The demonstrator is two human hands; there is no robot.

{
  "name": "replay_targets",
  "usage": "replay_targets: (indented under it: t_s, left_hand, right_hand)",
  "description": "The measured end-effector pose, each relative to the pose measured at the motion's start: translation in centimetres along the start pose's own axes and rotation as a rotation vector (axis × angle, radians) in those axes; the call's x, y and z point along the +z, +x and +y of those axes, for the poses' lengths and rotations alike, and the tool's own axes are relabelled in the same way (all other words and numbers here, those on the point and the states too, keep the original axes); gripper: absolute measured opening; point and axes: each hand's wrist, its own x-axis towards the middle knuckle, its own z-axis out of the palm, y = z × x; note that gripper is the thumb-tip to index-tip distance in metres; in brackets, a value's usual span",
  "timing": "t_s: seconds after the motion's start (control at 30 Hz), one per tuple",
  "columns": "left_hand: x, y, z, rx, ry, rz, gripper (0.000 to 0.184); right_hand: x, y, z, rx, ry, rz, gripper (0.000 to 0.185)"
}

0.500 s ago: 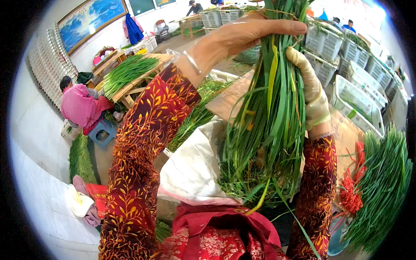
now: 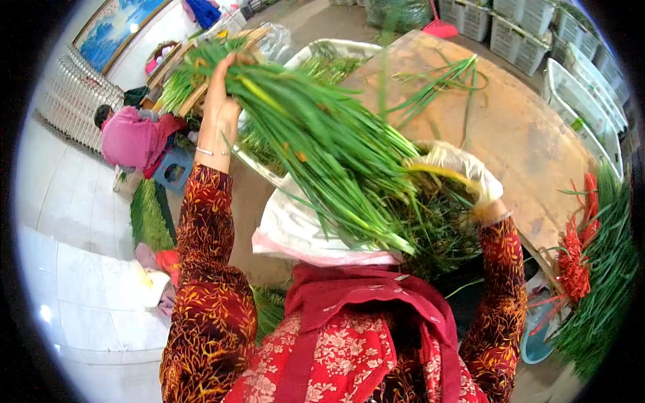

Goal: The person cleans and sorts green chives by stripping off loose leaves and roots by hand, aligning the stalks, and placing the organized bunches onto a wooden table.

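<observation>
My left hand (image 2: 225, 91) is closed round a thick bundle of Chinese chives (image 2: 329, 127) near its upper left end. The bundle slants down to the right, its pale ends fanned out loose. At those ends is my right hand (image 2: 463, 171), in a pale thin glove, with fingers closed on a yellowed chive leaf (image 2: 437, 169); motion blurs the fingertips. Beneath the bundle lies a heap of chive scraps (image 2: 443, 225), beside a white sack (image 2: 289, 232) spread in front of my lap.
A brown board (image 2: 524, 127) carries a few loose chives (image 2: 440, 84). On the right are red ties (image 2: 574, 262) and a large chive pile (image 2: 601, 295). White crates (image 2: 521, 40) stand behind. A person in pink (image 2: 138, 138) sits at the left.
The bundle has come down from upright to slanting. My left hand has moved left and my right hand down to the loose ends. The view has tipped downward, showing more board.
</observation>
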Motion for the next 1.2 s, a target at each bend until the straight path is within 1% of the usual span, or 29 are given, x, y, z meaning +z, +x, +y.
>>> replay_targets:
  t_s: [0.03, 0.07, 0.13, 0.17, 0.2, 0.23, 0.27, 0.33, 0.37, 0.4, 0.47, 0.5, 0.53, 0.6, 0.63, 0.67, 0.7, 0.73, 0.77, 0.8, 0.87, 0.93, 1.0, 1.03, 1.07, 1.13, 1.17, 1.2]
  left_hand:
    - [-2.5, -0.6, -0.9, -0.002, 0.077, 0.011, 0.017]
    - [-5.2, -0.9, -2.2, 0.003, 0.067, 0.016, 0.017]
    - [-8.8, -1.9, -4.2, 0.008, -0.006, 0.187, 0.017]
    - [-10.1, -2.2, -5.7, -0.013, 0.000, 0.212, 0.017]
    - [-11.3, -2.4, -6.2, -0.079, -0.053, 0.274, 0.018]
    - [-12.3, -2.4, -6.5, -0.131, -0.117, 0.332, 0.018]
    - [-13.2, -2.2, -7.0, -0.127, -0.118, 0.345, 0.018]
    - [-13.3, -2.6, -7.3, -0.098, -0.080, 0.362, 0.021]
    - [-16.4, -0.9, -7.2, -0.097, -0.074, 0.341, 0.024]
    - [-18.0, -1.0, -7.5, -0.106, -0.091, 0.354, 0.024]
    - [-20.0, -1.2, -8.5, -0.118, 0.111, 0.135, 0.026]
    - [-14.8, -4.2, -7.6, -0.083, 0.097, 0.254, 0.031]
    - [-15.1, -4.5, -7.8, -0.085, 0.092, 0.262, 0.031]
    - [-15.8, -5.1, -8.0, -0.140, 0.082, 0.289, 0.028]
    - [-16.8, -6.4, -8.4, 0.054, 0.295, 0.132, 0.028]
    - [-17.1, -6.5, -8.4, 0.056, 0.295, 0.141, 0.028]
    - [-17.2, -6.5, -8.3, 0.151, 0.496, 0.112, 0.028]
    - [-16.6, -6.5, -7.9, 0.246, 0.699, 0.076, 0.029]
    - [-16.0, -6.2, -6.8, 0.019, 0.281, 0.063, 0.029]
    - [-15.2, -6.2, -6.0, 0.024, 0.287, 0.061, 0.029]
    - [-13.8, -6.5, -5.3, -0.005, 0.110, 0.050, 0.029]
    - [-12.5, -6.8, -5.0, 0.118, 0.161, 0.008, 0.031]
    - [-9.9, -6.7, -3.6, -0.034, 0.190, 0.265, 0.035]
    - [-9.3, -6.6, -3.4, -0.017, 0.191, 0.268, 0.035]
    - [-8.8, -6.6, -3.2, -0.005, 0.136, 0.277, 0.028]
    - [-8.4, -6.3, -2.8, 0.011, 0.025, 0.292, 0.019]
    - [-9.8, -5.4, -3.3, 0.023, -0.050, 0.259, 0.018]
    - [-10.0, -5.2, -3.2, 0.027, -0.045, 0.262, 0.018]
  right_hand:
    - [1.0, 0.5, 2.0, 0.009, 0.056, 0.028, 0.038]
    - [1.8, 1.2, 4.2, 0.019, 0.108, 0.058, 0.035]
    - [3.2, 1.3, 5.8, 0.132, 0.043, 0.065, 0.027]
    - [3.4, 0.2, 6.3, 0.139, 0.140, 0.066, 0.026]
    - [3.8, -0.2, 6.9, 0.194, 0.127, 0.075, 0.029]
    - [3.9, -0.5, 7.3, 0.205, 0.164, 0.120, 0.029]
    - [4.0, -0.6, 7.4, 0.209, 0.200, 0.168, 0.030]
    - [3.8, -1.8, 6.4, 0.236, 0.257, 0.153, 0.030]
    - [4.5, -2.6, 5.3, 0.237, 0.316, 0.161, 0.029]
    - [4.5, -4.4, 4.1, 0.259, 0.337, 0.182, 0.029]
    - [4.5, -7.3, 5.6, 0.367, 0.416, 0.319, 0.027]
    - [4.0, -8.9, 6.5, 0.335, 0.500, 0.429, 0.025]
    - [3.6, -10.6, 7.4, 0.303, 0.585, 0.541, 0.023]
    - [4.3, -14.7, 10.8, 0.031, 0.790, 0.892, 0.021]
    - [3.9, -17.0, 10.8, -0.187, 1.026, 0.850, 0.020]
    - [3.5, -18.0, 10.7, -0.411, 1.259, 0.789, 0.020]
    - [3.8, -17.8, 9.7, -0.383, 1.213, 0.904, 0.023]
    - [4.4, -16.7, 8.9, -0.389, 1.217, 0.899, 0.023]
    - [5.3, -14.8, 7.6, -0.295, 1.131, 0.910, 0.023]
    - [6.1, -12.7, 6.2, -0.202, 1.042, 0.917, 0.022]
    - [6.9, -7.5, 2.1, -0.173, 0.904, 0.745, 0.021]
    - [7.2, -3.3, -1.2, -0.060, 0.662, 0.643, 0.025]
    - [8.0, 1.1, -3.3, -0.161, 0.426, 0.513, 0.030]
    - [8.7, 3.7, -3.3, -0.274, 0.309, 0.477, 0.031]
    - [9.3, 5.9, -3.5, -0.386, 0.194, 0.443, 0.033]
    - [10.0, 8.1, -5.2, -0.347, -0.201, 0.355, 0.036]
    - [10.7, 9.2, -5.7, -0.276, -0.405, 0.341, 0.039]
    - [11.5, 9.8, -5.1, -0.472, -0.388, 0.504, 0.033]
